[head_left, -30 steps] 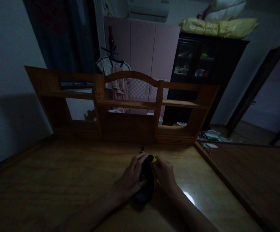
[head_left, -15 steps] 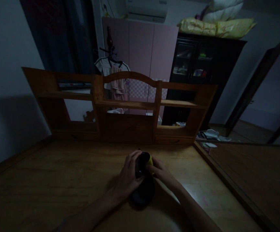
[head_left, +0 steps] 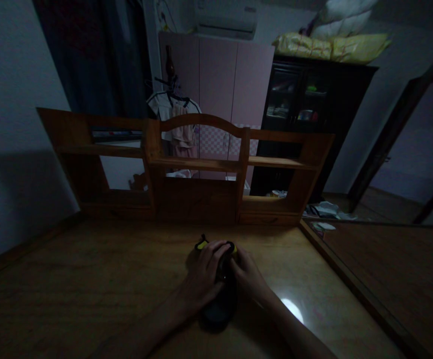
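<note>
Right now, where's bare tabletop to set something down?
Left: a wide patch of table between the wall, shelf and left hand. Right: another, between the right hand, shelf and raised edge. Crowded: the middle, where both hands are on the black object and a yellow-and-black piece shows past the left hand.

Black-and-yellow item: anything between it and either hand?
Nothing visible. The left hand and right hand grip the black-and-yellow item from opposite sides; the exact contact under them is hidden.
</note>
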`<state>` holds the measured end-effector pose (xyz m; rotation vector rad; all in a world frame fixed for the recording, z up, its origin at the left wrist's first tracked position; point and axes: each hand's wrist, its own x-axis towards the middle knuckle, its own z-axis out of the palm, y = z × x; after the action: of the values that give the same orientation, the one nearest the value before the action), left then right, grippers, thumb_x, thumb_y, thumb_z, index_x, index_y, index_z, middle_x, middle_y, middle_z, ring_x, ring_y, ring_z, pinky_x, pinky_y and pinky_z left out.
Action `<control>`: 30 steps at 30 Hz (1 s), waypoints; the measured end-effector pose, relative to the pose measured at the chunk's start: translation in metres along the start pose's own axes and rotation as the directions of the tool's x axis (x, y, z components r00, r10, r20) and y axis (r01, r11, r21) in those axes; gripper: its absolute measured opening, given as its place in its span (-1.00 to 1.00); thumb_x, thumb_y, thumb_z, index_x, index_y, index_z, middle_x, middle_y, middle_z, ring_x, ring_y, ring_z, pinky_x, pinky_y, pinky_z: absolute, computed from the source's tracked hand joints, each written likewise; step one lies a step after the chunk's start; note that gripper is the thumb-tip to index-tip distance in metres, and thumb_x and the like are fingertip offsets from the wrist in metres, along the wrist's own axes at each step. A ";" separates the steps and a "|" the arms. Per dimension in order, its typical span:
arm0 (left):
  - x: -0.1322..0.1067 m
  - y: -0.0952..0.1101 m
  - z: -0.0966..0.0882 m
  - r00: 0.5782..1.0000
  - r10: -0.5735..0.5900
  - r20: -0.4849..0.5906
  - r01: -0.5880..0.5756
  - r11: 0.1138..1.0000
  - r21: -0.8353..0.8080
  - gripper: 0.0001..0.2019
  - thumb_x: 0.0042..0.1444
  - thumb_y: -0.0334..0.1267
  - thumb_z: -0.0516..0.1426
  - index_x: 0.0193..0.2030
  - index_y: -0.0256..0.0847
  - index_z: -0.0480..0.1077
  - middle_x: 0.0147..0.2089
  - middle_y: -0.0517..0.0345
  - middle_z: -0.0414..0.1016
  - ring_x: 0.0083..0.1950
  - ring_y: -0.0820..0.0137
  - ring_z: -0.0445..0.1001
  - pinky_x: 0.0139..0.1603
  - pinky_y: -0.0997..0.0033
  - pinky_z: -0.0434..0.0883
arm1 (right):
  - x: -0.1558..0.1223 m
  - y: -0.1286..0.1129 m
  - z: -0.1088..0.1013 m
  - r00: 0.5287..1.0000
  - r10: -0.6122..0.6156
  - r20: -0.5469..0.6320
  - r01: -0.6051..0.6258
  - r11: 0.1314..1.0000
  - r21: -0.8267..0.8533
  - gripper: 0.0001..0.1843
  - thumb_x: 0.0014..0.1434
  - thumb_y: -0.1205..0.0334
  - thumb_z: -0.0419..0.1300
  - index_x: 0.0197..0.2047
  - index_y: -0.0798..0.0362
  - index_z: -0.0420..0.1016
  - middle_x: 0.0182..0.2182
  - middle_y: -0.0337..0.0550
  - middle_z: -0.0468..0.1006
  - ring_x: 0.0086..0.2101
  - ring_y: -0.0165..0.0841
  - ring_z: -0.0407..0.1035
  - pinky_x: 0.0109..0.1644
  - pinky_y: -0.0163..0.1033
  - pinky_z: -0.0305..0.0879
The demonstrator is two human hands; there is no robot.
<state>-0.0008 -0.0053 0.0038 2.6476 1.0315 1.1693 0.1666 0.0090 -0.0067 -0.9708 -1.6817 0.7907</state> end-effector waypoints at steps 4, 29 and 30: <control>-0.001 -0.002 0.002 1.000 0.009 -0.023 -0.010 0.999 -0.033 -0.27 0.04 -0.39 0.13 0.34 -0.14 -0.08 0.30 -0.05 0.05 0.31 0.13 0.05 0.30 -0.02 0.13 | -0.002 -0.003 0.000 0.999 0.001 -0.032 -0.004 0.995 -0.100 -0.68 0.22 0.26 0.02 0.03 0.08 0.35 -0.22 -0.11 0.51 -0.21 -0.28 0.39 -0.09 -0.21 0.32; -0.001 -0.006 0.008 0.994 -0.088 -0.062 0.083 0.993 -0.079 -0.28 0.03 -0.42 0.16 0.31 -0.11 -0.04 0.27 -0.06 0.10 0.30 0.15 0.10 0.29 -0.04 0.16 | -0.001 -0.004 -0.006 0.991 -0.022 0.129 0.058 0.958 -0.280 -0.69 0.24 0.38 -0.08 0.00 0.08 0.33 -0.29 -0.07 0.54 -0.37 -0.34 0.40 -0.29 -0.31 0.31; -0.001 -0.006 0.008 0.993 -0.092 -0.071 0.087 0.993 -0.079 -0.28 0.03 -0.41 0.16 0.31 -0.11 -0.04 0.27 -0.06 0.10 0.30 0.14 0.10 0.29 -0.05 0.16 | -0.002 -0.005 -0.006 0.991 -0.032 0.131 0.064 0.966 -0.252 -0.67 0.22 0.39 -0.07 0.03 0.07 0.31 -0.25 -0.06 0.53 -0.32 -0.33 0.41 -0.23 -0.29 0.33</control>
<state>0.0010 0.0002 -0.0045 2.4905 1.0829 1.2705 0.1711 0.0056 -0.0015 -1.0689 -1.9445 0.6231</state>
